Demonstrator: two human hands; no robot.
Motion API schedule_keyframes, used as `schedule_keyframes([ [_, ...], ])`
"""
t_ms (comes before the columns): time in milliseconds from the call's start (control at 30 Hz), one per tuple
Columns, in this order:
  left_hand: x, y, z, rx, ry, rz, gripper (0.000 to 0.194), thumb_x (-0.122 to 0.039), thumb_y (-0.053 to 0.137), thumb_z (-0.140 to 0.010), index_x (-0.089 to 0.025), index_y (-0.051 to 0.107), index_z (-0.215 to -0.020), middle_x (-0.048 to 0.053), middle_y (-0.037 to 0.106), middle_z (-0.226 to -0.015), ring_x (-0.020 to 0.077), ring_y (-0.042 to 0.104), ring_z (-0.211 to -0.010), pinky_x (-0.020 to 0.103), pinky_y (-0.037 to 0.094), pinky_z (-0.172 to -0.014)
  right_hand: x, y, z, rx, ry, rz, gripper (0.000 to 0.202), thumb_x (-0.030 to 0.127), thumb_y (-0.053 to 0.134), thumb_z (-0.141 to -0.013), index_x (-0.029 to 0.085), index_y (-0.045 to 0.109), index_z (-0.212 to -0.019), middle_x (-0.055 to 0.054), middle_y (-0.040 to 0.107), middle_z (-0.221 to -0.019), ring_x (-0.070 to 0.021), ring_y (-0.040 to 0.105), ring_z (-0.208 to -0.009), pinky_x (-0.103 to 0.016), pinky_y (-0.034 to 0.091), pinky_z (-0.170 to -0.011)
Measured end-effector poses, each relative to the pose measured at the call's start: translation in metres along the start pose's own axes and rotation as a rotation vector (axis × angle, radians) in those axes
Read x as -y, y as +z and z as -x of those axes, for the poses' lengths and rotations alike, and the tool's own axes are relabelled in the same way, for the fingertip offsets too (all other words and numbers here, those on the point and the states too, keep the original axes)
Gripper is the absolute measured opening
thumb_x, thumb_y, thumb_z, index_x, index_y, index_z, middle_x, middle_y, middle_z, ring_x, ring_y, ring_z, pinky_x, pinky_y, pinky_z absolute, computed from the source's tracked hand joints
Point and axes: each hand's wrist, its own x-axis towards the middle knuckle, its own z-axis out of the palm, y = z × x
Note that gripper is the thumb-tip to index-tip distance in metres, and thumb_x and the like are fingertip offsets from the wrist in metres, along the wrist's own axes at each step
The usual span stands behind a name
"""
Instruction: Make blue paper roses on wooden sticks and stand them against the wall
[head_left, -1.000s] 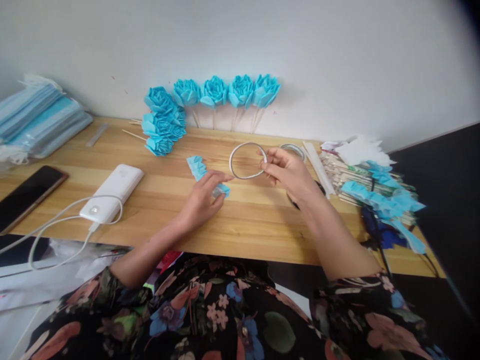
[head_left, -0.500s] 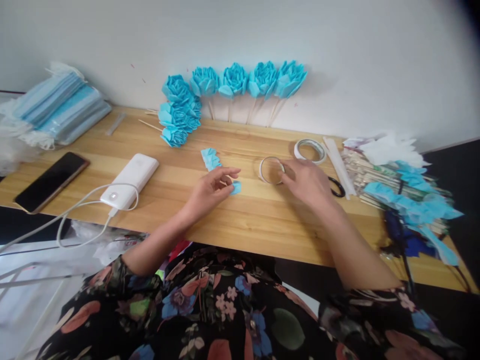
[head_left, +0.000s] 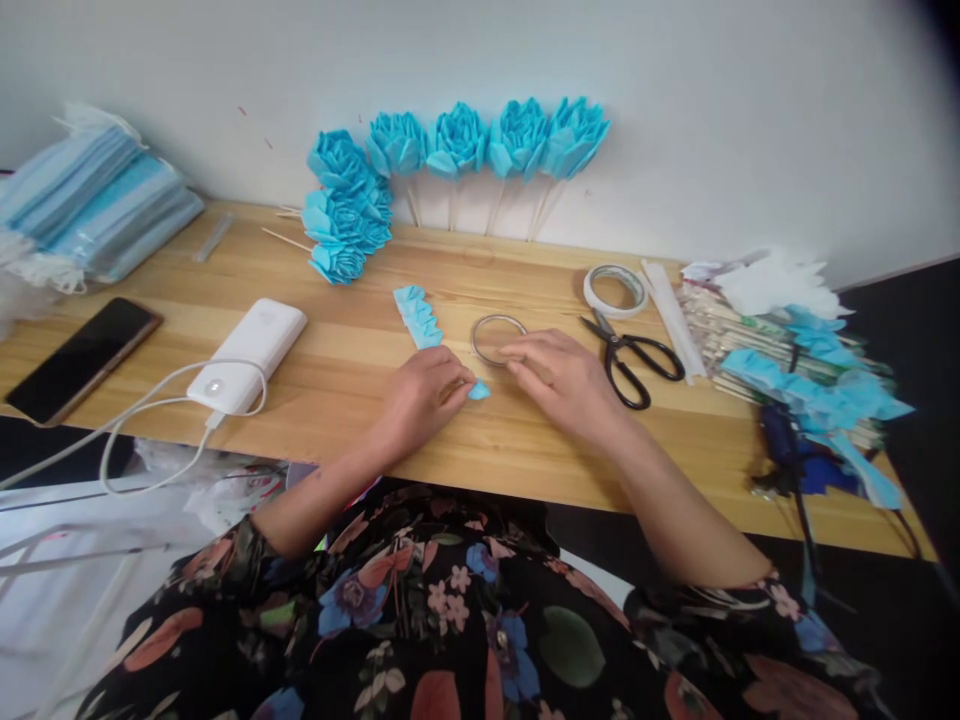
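Note:
A pleated blue strip [head_left: 418, 315] lies on the wooden table, its middle covered by my left hand [head_left: 429, 395]. The strip's short end sticks out past my left thumb and fingertips, which are pinched on it. Beside it, my right hand [head_left: 559, 378] has its fingers closed on the near right edge of a thin ring [head_left: 499, 317] that looks like a nearly used roll of tape. Right of that hand lie black-handled scissors [head_left: 616, 342], their blades parted. Behind the scissors rests a wider white tape roll [head_left: 592, 298].
Several blue folded flowers [head_left: 459, 140] on sticks lean against the wall; more lie left of them. A phone [head_left: 82, 360], a cabled white power bank [head_left: 247, 355] and stacked masks [head_left: 97, 205] occupy the left. White strips [head_left: 673, 320], sticks and blue scraps [head_left: 825, 395] crowd the right.
My right hand has moved left with the ring, uncovering the scissors. My left fingers have closed on the blue strip. The view has shifted slightly.

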Motion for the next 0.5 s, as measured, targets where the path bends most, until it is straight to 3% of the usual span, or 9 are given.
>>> schedule_keyframes([
  [133,0.004,0.005,0.0,0.02,0.019,-0.007,0.015,-0.019,0.059,-0.096,-0.016,0.071,-0.086,0.005,0.068,-0.084,0.0164,0.062,-0.08,0.03,0.049,-0.074,0.011,0.002,0.004,0.05,-0.067,-0.026,0.018,0.019,0.054,-0.098,0.021,0.07,-0.106,-0.007,0.076,-0.105,-0.0238,0.069,-0.1,-0.04,0.051,-0.088],
  [267,0.006,0.009,0.002,0.04,0.026,-0.041,0.018,-0.024,0.058,-0.097,-0.017,0.072,-0.087,0.005,0.067,-0.081,0.0167,0.061,-0.077,0.03,0.046,-0.071,0.016,0.004,0.012,0.155,-0.033,-0.03,0.007,0.021,0.064,-0.093,0.021,0.066,-0.1,-0.006,0.075,-0.096,-0.0244,0.067,-0.092,-0.039,0.049,-0.081],
  [400,0.003,0.01,0.003,0.076,-0.021,-0.009,0.019,-0.023,0.059,-0.095,-0.016,0.074,-0.085,0.006,0.067,-0.082,0.0168,0.06,-0.077,0.031,0.045,-0.071,0.016,0.018,0.021,0.176,0.007,-0.061,0.014,0.014,0.067,-0.086,0.021,0.062,-0.097,-0.004,0.073,-0.091,-0.0226,0.066,-0.087,-0.036,0.048,-0.079],
  [500,0.003,0.001,0.001,0.115,-0.148,0.174,0.019,-0.024,0.059,-0.094,-0.017,0.075,-0.086,0.005,0.069,-0.083,0.0159,0.062,-0.077,0.029,0.047,-0.071,0.011,0.029,0.026,0.149,-0.003,-0.053,0.016,0.009,0.063,-0.086,0.021,0.061,-0.096,-0.004,0.072,-0.086,-0.0211,0.066,-0.082,-0.034,0.048,-0.077],
])
